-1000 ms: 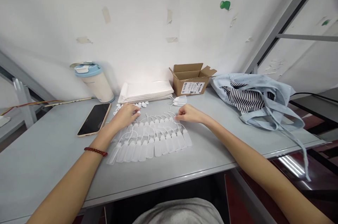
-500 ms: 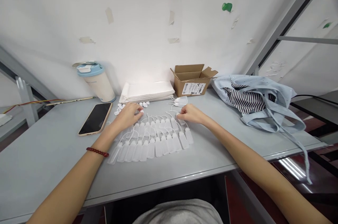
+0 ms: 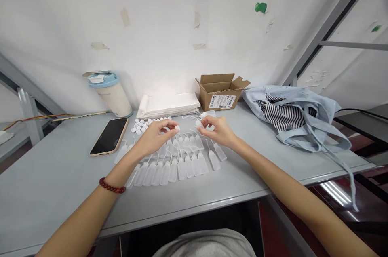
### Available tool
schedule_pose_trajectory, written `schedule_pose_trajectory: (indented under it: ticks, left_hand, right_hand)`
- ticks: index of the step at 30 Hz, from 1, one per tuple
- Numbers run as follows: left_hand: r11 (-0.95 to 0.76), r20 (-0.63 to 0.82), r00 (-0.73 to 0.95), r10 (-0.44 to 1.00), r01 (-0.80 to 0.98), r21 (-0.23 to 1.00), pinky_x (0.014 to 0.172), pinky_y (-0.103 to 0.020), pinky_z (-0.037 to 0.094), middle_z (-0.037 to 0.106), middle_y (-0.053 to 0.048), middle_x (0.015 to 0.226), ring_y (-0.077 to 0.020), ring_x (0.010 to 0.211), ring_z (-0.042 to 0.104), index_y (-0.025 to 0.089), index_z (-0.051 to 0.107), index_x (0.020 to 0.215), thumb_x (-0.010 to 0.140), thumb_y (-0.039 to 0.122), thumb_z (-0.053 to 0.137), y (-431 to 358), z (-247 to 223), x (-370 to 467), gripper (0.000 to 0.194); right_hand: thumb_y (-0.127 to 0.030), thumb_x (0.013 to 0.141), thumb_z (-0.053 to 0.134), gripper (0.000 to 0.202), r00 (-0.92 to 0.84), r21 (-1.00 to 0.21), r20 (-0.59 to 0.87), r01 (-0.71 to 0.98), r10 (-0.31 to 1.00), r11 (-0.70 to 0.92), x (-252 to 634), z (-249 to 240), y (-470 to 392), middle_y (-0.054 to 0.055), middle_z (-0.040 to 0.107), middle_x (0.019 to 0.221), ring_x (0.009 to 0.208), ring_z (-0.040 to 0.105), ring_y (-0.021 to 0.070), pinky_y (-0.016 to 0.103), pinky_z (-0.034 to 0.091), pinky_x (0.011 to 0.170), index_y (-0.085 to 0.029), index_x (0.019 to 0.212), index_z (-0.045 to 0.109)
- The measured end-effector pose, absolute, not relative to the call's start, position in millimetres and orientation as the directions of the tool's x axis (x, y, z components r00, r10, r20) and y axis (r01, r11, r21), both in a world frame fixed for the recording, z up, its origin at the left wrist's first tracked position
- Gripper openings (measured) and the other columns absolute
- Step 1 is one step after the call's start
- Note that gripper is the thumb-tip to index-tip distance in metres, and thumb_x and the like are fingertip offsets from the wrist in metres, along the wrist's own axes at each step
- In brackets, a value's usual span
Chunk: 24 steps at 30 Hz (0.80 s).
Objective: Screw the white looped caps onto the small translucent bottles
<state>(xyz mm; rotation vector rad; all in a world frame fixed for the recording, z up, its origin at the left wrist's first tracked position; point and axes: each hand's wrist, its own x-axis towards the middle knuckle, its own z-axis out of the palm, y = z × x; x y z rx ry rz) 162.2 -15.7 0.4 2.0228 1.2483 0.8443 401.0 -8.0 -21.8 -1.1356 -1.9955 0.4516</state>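
Note:
Between the fingertips of my left hand [image 3: 157,136] is a small white cap [image 3: 177,128], held above the rows of bottles. My right hand [image 3: 218,129] pinches a clear plastic bottle with a thin tube at its neck [image 3: 198,123]; the fingers partly hide it. Below both hands lie several translucent squeeze bottles [image 3: 173,171] in two rows, their thin curved tubes pointing away from me. Behind my left hand is a loose pile of white caps [image 3: 140,126]. Another bottle [image 3: 209,114] lies just behind my right hand, near the carton.
A phone [image 3: 109,136] and a tilted-looking tumbler [image 3: 113,95] are at the left. White packets [image 3: 169,105] and an open cardboard box [image 3: 218,96] stand along the wall. A light blue bag [image 3: 291,109] with dangling straps lies on the right of the grey table [image 3: 236,184].
My left hand has moved right with the cap, uncovering more of the pile. My right hand has risen slightly with a bottle. Two bottles at the right of the rows have shifted.

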Motion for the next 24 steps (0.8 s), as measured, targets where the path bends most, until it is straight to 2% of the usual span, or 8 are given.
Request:
schedule_pose_trajectory:
  ticks: [4, 8, 12, 15, 19, 24]
  left_hand:
    - [-0.301, 0.139, 0.372, 0.918, 0.424, 0.854, 0.073, -0.031, 0.050, 0.072, -0.005, 0.095, -0.0213, 0.085, 0.064, 0.020, 0.070, 0.096, 0.081, 0.049, 0.060, -25, 4, 172, 0.034]
    - [-0.266, 0.150, 0.337, 0.930, 0.333, 0.905, 0.072, -0.031, 0.051, 0.072, -0.006, 0.090, -0.0207, 0.082, 0.064, 0.019, 0.071, 0.093, 0.078, 0.048, 0.065, -31, 4, 179, 0.033]
    - [-0.266, 0.153, 0.336, 0.929, 0.321, 0.909, 0.072, -0.030, 0.051, 0.072, -0.005, 0.087, -0.0200, 0.080, 0.064, 0.019, 0.072, 0.088, 0.077, 0.047, 0.066, -31, 3, 179, 0.031]
    - [-0.279, 0.151, 0.359, 0.921, 0.335, 0.900, 0.072, -0.030, 0.051, 0.072, -0.004, 0.084, -0.0188, 0.078, 0.063, 0.019, 0.072, 0.085, 0.079, 0.047, 0.064, -30, 4, 176, 0.029]
    - [-0.277, 0.124, 0.384, 0.915, 0.372, 0.886, 0.069, -0.031, 0.052, 0.071, -0.004, 0.076, -0.0182, 0.072, 0.063, 0.019, 0.071, 0.081, 0.081, 0.048, 0.060, -31, 5, 174, 0.031]
    - [-0.211, 0.064, 0.420, 0.905, 0.313, 0.926, 0.068, -0.034, 0.056, 0.072, -0.007, 0.076, -0.0189, 0.067, 0.065, 0.016, 0.068, 0.080, 0.080, 0.048, 0.063, -34, 7, 176, 0.032]
  right_hand:
    - [-0.033, 0.085, 0.057, 0.015, -0.369, -0.556, 0.536, 0.523, 0.759, 0.646, 393, -22, -19, 0.002, 0.065, 0.073, 0.068, 0.058, 0.0135, 0.024, 0.043, 0.060, -0.018, 0.079, 0.057]
    - [-0.033, 0.089, 0.055, 0.016, -0.452, -0.404, 0.601, 0.539, 0.658, 0.739, 388, -27, -25, 0.005, 0.064, 0.078, 0.069, 0.056, 0.0151, 0.026, 0.044, 0.061, -0.017, 0.086, 0.056]
    - [-0.030, 0.093, 0.052, 0.014, -0.500, -0.254, 0.683, 0.522, 0.533, 0.815, 386, -31, -26, 0.008, 0.064, 0.084, 0.074, 0.057, 0.0174, 0.029, 0.046, 0.065, -0.016, 0.095, 0.054]
    - [-0.028, 0.095, 0.048, 0.014, -0.524, -0.158, 0.716, 0.522, 0.461, 0.838, 384, -33, -25, 0.010, 0.064, 0.086, 0.076, 0.057, 0.0189, 0.030, 0.047, 0.065, -0.015, 0.101, 0.052]
    - [-0.026, 0.098, 0.041, 0.017, -0.554, -0.062, 0.711, 0.563, 0.433, 0.824, 382, -34, -24, 0.011, 0.064, 0.087, 0.078, 0.056, 0.0205, 0.030, 0.046, 0.063, -0.016, 0.104, 0.053]
    - [-0.018, 0.098, 0.041, 0.015, -0.588, 0.035, 0.719, 0.563, 0.370, 0.826, 381, -32, -25, 0.010, 0.062, 0.087, 0.079, 0.055, 0.0205, 0.031, 0.045, 0.066, -0.016, 0.102, 0.055]
